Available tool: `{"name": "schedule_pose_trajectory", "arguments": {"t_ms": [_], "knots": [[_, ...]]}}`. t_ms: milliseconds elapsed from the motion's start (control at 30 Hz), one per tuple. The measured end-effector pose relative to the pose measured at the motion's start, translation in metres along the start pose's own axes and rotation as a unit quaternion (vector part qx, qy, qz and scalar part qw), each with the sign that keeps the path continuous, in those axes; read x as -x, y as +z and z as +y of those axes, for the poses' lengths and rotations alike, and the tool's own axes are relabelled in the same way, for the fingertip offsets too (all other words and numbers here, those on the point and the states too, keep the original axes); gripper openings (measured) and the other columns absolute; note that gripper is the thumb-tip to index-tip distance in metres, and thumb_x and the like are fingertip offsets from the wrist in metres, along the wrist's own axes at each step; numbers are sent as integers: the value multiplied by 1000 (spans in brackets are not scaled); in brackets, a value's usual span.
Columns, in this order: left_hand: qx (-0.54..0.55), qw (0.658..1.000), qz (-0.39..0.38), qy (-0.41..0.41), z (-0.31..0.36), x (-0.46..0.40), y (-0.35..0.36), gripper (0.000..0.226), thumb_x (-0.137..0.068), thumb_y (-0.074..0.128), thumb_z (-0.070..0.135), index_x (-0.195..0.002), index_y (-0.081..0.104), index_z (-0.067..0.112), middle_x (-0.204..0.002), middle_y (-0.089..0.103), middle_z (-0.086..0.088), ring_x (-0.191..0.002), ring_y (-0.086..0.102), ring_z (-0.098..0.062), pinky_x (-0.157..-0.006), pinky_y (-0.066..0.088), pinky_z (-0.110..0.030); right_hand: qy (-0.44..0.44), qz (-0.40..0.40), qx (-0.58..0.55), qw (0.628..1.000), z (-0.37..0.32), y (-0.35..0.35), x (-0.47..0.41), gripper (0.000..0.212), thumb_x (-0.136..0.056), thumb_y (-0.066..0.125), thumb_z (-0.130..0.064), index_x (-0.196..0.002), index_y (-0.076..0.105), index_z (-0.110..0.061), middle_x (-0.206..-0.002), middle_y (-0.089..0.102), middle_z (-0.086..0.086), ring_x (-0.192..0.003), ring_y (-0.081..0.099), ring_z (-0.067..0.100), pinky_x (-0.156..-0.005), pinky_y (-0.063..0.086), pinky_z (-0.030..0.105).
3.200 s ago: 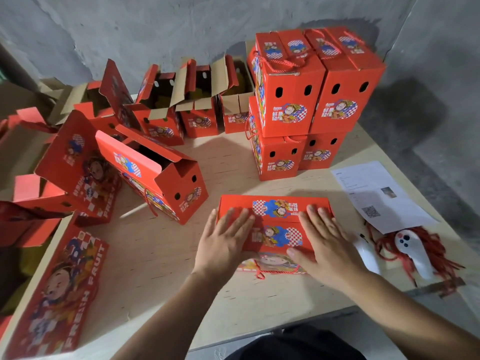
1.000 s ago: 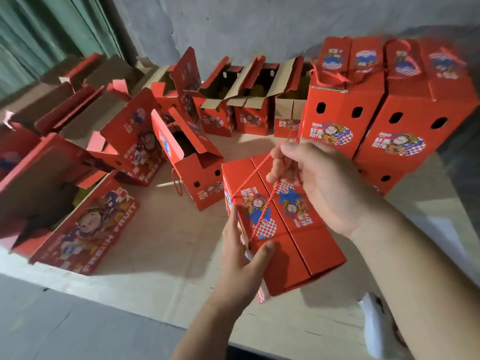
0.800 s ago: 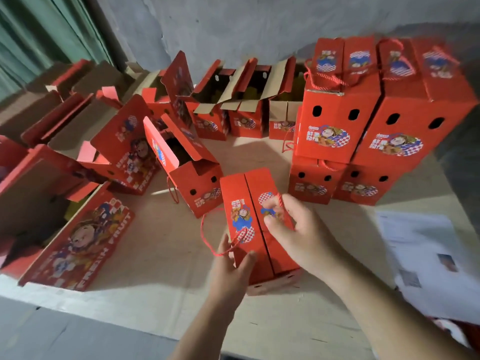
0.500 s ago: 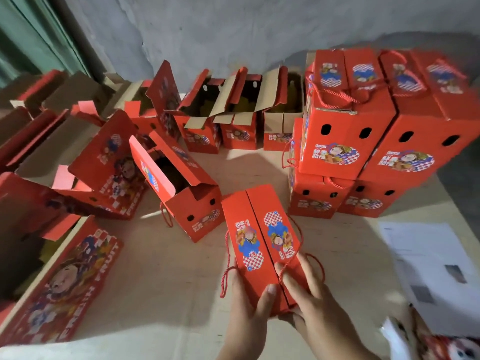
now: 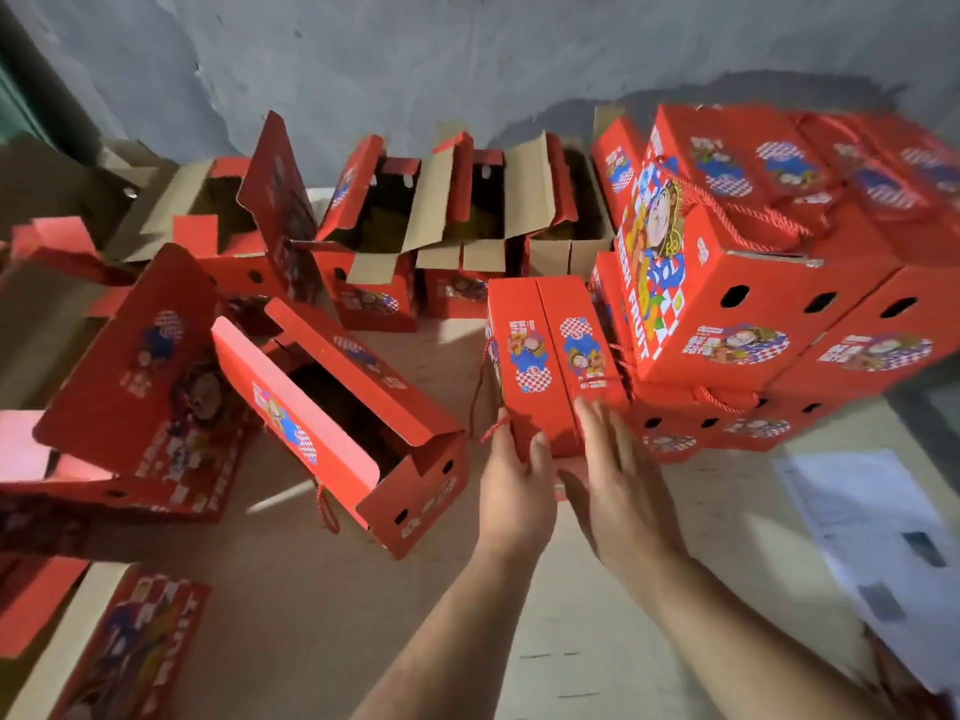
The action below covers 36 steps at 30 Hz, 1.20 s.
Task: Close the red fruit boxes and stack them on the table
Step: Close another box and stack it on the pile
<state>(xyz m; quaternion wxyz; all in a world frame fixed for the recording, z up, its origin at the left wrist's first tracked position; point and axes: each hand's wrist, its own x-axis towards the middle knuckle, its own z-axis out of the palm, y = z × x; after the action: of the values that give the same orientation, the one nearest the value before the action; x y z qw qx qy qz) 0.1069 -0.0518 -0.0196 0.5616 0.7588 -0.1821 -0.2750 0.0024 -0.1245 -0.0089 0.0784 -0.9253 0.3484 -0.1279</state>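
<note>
A closed red fruit box point(image 5: 550, 366) stands on the wooden table point(image 5: 291, 589), pushed up against the left side of a stack of closed red boxes point(image 5: 753, 314). My left hand point(image 5: 511, 491) holds the box's near left corner, thumb on top. My right hand point(image 5: 618, 485) lies flat with straight fingers against the box's near end. A red cord handle point(image 5: 485, 402) hangs down the box's left side. An open red box point(image 5: 343, 428) with its lid flaps up stands to the left.
Several open boxes point(image 5: 457, 241) line the back wall. More open boxes and flat red lids point(image 5: 130, 387) crowd the left side. A flat printed carton point(image 5: 119, 646) lies at the near left edge. White paper sheets point(image 5: 878, 543) lie at the right.
The closed box has slid away from me and to the right, up against the stack. My hands followed it, the right one flattening on its near end.
</note>
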Motion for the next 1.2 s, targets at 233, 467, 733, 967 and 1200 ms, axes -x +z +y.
{"name": "schedule_pose_trajectory", "arguments": {"t_ms": [233, 467, 733, 967, 1200], "knots": [[48, 997, -57, 3, -3, -18, 4, 45, -111, 43, 18, -155, 43, 29, -125, 72, 7, -112, 68, -8, -98, 55, -33, -32, 19, 94, 995, 6, 9, -32, 63, -88, 52, -1, -148, 56, -19, -155, 50, 13, -138, 52, 43, -103, 53, 55], [109, 989, -85, -46, 21, -23, -23, 39, -108, 43, 17, -143, 60, 24, -129, 71, 10, -118, 65, -1, -101, 52, -25, 97, -134, 37, 986, -33, 17, -51, 83, -103, 48, -20, -164, -7, -28, -170, -22, 8, -157, -18, 35, -129, 4, 46], [213, 976, -11, -55, -3, 75, -96, 34, -108, 47, 14, -124, 73, 29, -124, 74, 12, -119, 65, 0, -96, 50, -17, 13, -130, -398, 908, -121, 11, 3, 60, -103, 30, -60, -159, 26, -39, -170, 17, -11, -155, 14, 1, -127, 17, 30], [283, 944, 119, -118, -26, 98, -143, 24, -105, 53, 12, -115, 72, 21, -114, 76, -9, -99, 70, -13, -92, 53, -29, -29, -78, -311, 947, -141, 17, 12, 54, -68, 91, -28, -115, 64, -21, -118, 60, -10, -112, 56, 6, -93, 45, 19], [338, 910, 130, -199, -22, 108, -129, 14, -101, 55, 20, -109, 66, 24, -94, 71, 3, -85, 64, -12, -87, 49, -32, -26, -215, -359, 908, -106, 7, 9, 40, -91, 62, 2, -93, 64, -39, -80, 71, 4, -66, 62, 15, -71, 54, 45]]}}
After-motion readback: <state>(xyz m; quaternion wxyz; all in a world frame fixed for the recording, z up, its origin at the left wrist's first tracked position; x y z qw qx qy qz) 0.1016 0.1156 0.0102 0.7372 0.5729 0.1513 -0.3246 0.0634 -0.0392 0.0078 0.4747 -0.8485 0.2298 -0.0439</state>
